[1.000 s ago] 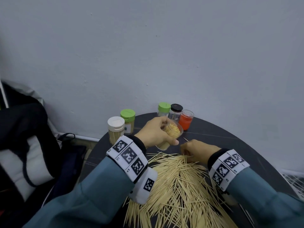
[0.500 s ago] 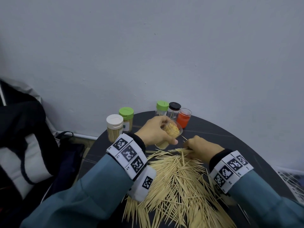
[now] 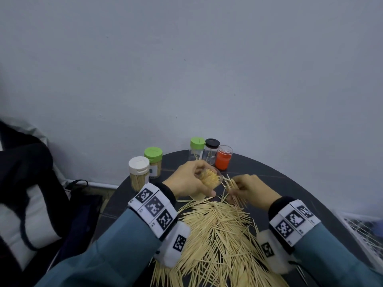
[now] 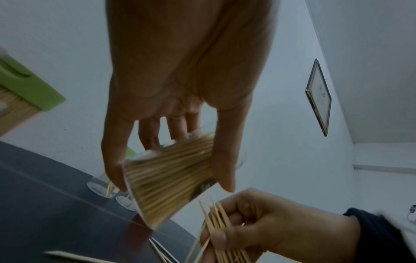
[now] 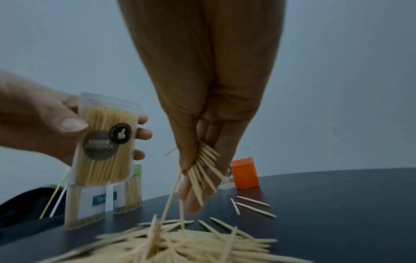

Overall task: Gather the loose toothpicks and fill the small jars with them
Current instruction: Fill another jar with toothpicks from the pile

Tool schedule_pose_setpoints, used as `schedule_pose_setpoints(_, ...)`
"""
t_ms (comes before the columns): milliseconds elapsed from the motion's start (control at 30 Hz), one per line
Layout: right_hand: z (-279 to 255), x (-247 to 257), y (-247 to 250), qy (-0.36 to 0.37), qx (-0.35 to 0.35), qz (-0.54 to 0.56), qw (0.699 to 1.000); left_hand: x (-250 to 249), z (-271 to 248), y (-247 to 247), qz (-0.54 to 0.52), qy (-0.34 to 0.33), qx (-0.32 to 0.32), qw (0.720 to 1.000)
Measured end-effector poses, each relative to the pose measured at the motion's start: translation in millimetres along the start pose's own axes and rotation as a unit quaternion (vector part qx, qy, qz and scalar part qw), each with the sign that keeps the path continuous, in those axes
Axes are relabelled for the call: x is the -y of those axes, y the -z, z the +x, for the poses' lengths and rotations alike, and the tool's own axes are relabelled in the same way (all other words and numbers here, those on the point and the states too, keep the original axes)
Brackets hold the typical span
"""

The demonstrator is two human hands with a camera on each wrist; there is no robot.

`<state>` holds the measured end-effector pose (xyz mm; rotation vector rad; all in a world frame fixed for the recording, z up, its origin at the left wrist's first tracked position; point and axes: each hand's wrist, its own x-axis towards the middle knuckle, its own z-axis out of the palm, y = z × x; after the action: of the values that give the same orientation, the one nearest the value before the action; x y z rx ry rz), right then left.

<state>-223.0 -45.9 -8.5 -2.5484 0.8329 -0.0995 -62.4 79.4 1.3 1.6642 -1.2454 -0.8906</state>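
Up off the pile (image 3: 217, 235) on the desk (image 3: 290, 183) has come the right hand (image 3: 248, 190), pinching a bunch of toothpicks (image 5: 203, 170) beside the nearly full jar (image 5: 105, 142) gripped by the left hand (image 3: 186, 181), so next they must slide tips-first into its open top.

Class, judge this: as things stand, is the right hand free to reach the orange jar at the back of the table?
Probably not yet: the right hand pinches a toothpick bundle, though nothing blocks the orange jar.

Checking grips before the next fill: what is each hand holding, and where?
Left hand grips the open jar around its side wall; right hand pinches a toothpick bundle near its upper ends.
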Motion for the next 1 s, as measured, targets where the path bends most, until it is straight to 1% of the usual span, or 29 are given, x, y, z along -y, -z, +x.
schedule_pose_setpoints(67, -2, 4, 2, 0.006, -0.069, 0.084, 0.994, 1, 0, 0, -0.009, 0.000, -0.004, 1.000)
schedule_pose_setpoints(133, -1, 8, 5, 0.014, -0.130, 0.181, 0.975, 2, 0, 0, -0.008, 0.008, -0.008, 1.000)
schedule_pose_setpoints(200, 2, 15, 9, 0.023, -0.165, 0.277, 0.946, 3, 2, -1, 0.003, 0.022, 0.001, 1.000)
schedule_pose_setpoints(300, 4, 33, 15, 0.052, -0.212, 0.401, 0.890, 3, 2, -3, 0.010, 0.025, 0.040, 0.999)
schedule_pose_setpoints(367, 4, 46, 17, 0.069, -0.231, 0.448, 0.861, 2, 2, -3, 0.008, 0.019, 0.044, 0.999)
schedule_pose_setpoints(400, 5, 51, 17, 0.073, -0.233, 0.460, 0.854, 1, 3, -3, 0.008, 0.010, 0.050, 0.999)
schedule_pose_setpoints(467, 7, 60, 12, 0.073, -0.228, 0.466, 0.852, -1, 2, -4, 0.005, -0.012, 0.069, 0.998)
schedule_pose_setpoints(533, 8, 67, 3, 0.072, -0.229, 0.452, 0.859, -4, 1, -5, -0.014, -0.033, 0.088, 0.995)
schedule_pose_setpoints(633, 8, 74, -12, 0.079, -0.231, 0.441, 0.864, -5, 0, -6, -0.038, -0.057, 0.090, 0.994)
schedule_pose_setpoints(733, 6, 75, -21, 0.081, -0.217, 0.436, 0.870, -3, 1, -7, -0.052, -0.067, 0.090, 0.992)
schedule_pose_setpoints(800, 2, 75, -23, 0.082, -0.213, 0.439, 0.869, -1, 2, -6, -0.059, -0.062, 0.094, 0.992)
schedule_pose_setpoints(933, -1, 75, -23, 0.082, -0.230, 0.433, 0.868, -4, 1, -6, -0.061, -0.067, 0.096, 0.991)
schedule_pose_setpoints(1000, 1, 74, -22, 0.068, -0.233, 0.449, 0.860, -5, 1, -6, -0.055, -0.072, 0.098, 0.991)
